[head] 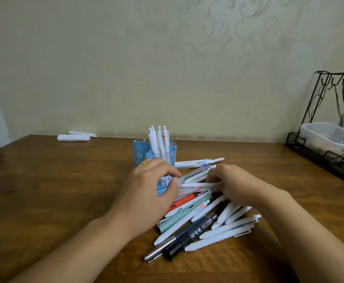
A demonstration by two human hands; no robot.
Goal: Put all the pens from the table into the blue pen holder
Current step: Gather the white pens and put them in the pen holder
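A blue pen holder (pixel 141 152) stands mid-table with three white pens (pixel 159 139) upright in it. In front of it and to its right lies a heap of pens (pixel 206 221): mostly white, plus an orange, a mint green, a black marker and a silver-capped one. My left hand (pixel 146 193), a yellow ring on one finger, is curled around the front of the holder. My right hand (pixel 238 184) reaches into the top of the heap and pinches a white pen (pixel 195 184) that lies level. Three more white pens (pixel 199 162) lie behind my right hand.
The wooden table (pixel 54 190) meets a pale patterned wall at the back. Two rolled white papers (pixel 74 136) lie at the back left. A black wire rack (pixel 330 139) holding a clear plastic box stands at the right edge.
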